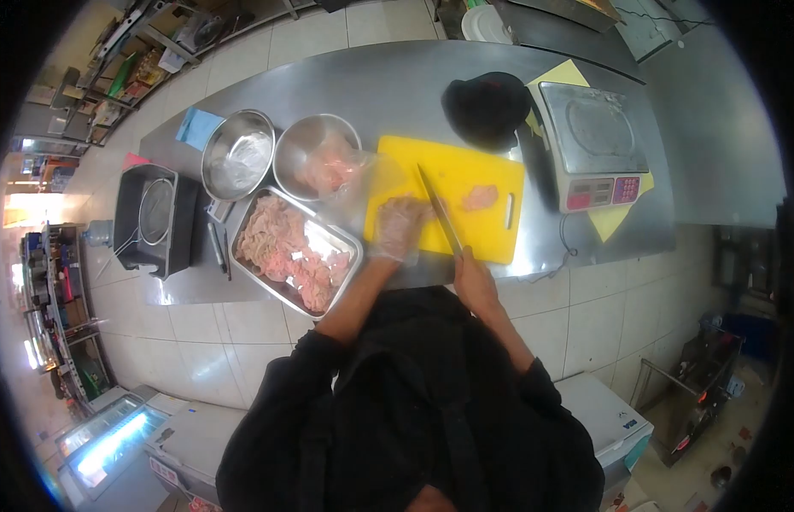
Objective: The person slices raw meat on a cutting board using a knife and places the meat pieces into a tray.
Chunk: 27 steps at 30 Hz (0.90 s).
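My right hand (pixel 472 275) is wrapped round the handle of a long knife (pixel 440 209), whose blade points up and left across the yellow cutting board (pixel 493 245). My left hand (pixel 399 226), in a clear plastic glove, lies at the board's left part with its fingertips near the blade; its fingers are bunched around something pale, too hidden to name. A flat piece of pink meat (pixel 480 198) sits on the board right of the knife. Left of the board, a metal bowl (pixel 284 175) holds pink meat and a plastic bag. A metal tray (pixel 356 271) with more meat stands beside my left forearm.
Another metal bowl (pixel 211 162) with clear plastic stands further left, near a dark bin (pixel 185 224) holding a strainer. Dark pen-like items (pixel 217 247) lie by the tray. Behind the board is a black object (pixel 488 109); a scale (pixel 600 141) stands at the right.
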{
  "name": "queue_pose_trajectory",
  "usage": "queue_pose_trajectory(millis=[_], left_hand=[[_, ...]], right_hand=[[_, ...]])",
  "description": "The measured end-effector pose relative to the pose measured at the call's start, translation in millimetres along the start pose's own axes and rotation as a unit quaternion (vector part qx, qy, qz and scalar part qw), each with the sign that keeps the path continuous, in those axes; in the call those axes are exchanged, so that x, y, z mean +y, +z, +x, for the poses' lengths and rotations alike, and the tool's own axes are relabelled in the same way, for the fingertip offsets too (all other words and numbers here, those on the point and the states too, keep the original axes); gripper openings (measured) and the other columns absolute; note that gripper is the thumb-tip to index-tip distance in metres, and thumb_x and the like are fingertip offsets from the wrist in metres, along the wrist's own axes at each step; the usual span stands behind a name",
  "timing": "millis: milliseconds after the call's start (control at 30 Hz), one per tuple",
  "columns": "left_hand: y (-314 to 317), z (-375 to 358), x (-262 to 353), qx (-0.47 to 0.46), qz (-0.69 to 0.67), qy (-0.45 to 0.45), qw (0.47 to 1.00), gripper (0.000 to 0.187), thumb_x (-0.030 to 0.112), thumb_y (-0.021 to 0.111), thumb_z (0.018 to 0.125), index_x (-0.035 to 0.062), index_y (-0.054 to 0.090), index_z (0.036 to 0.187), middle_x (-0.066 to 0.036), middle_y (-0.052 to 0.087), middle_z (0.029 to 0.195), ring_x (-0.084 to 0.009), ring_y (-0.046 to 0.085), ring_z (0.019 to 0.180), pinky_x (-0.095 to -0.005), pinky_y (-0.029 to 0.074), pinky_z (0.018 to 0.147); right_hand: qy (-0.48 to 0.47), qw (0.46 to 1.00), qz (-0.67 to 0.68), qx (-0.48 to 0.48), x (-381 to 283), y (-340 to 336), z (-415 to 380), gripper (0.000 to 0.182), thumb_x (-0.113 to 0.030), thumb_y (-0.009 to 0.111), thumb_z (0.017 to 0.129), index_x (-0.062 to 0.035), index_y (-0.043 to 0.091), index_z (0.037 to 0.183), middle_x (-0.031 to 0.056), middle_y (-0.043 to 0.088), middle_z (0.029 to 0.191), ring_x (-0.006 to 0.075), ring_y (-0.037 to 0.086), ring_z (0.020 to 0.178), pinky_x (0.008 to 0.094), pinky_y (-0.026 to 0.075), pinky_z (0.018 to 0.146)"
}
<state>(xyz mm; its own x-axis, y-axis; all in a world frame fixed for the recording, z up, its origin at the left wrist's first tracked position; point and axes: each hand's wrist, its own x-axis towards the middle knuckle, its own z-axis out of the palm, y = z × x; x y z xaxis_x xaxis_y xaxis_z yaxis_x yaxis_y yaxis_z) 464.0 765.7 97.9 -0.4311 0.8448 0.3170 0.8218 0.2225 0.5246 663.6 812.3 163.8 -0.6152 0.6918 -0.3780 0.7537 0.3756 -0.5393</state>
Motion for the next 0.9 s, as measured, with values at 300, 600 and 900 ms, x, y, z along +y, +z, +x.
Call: queue_pose_trajectory(millis=[300, 600, 900], left_hand=[[15, -3, -10, 0.004, -0.038, 0.008, 0.999, 0.01, 0.023, 0.069, 0.084, 0.0155, 0.069, 0.091, -0.006, 0.07, 0.088, -0.0301, 0.065, 0.085, -0.0459, 0.048, 0.083], [8, -5, -6, -0.007, 0.052, 0.034, 0.998, 0.01, 0.023, 0.068, 0.085, 0.0191, 0.068, 0.094, -0.004, 0.068, 0.091, -0.0297, 0.063, 0.09, -0.0464, 0.048, 0.082], [22, -14, -17, 0.071, 0.081, 0.063, 0.992, 0.008, 0.024, 0.065, 0.083, 0.0208, 0.071, 0.087, -0.003, 0.065, 0.081, -0.0246, 0.062, 0.081, -0.0423, 0.049, 0.071]], right_hand=[[0.029, 0.994, -0.018, -0.1, 22, -6, -10, 0.032, -0.022, 0.045, 0.102, 0.006, 0.047, 0.117, 0.0351, 0.064, 0.093, 0.0541, 0.062, 0.089, 0.0612, 0.048, 0.081], [-0.03, 0.999, -0.013, -0.03, -20, 19, 89, 0.028, -0.02, 0.044, 0.102, 0.0041, 0.044, 0.117, 0.0354, 0.065, 0.089, 0.0545, 0.063, 0.086, 0.0617, 0.049, 0.079], [-0.04, 0.995, -0.083, -0.051, 0, 16, 57, 0.034, -0.013, 0.045, 0.098, 0.005, 0.044, 0.127, 0.0326, 0.066, 0.091, 0.0526, 0.063, 0.085, 0.0601, 0.049, 0.077]])
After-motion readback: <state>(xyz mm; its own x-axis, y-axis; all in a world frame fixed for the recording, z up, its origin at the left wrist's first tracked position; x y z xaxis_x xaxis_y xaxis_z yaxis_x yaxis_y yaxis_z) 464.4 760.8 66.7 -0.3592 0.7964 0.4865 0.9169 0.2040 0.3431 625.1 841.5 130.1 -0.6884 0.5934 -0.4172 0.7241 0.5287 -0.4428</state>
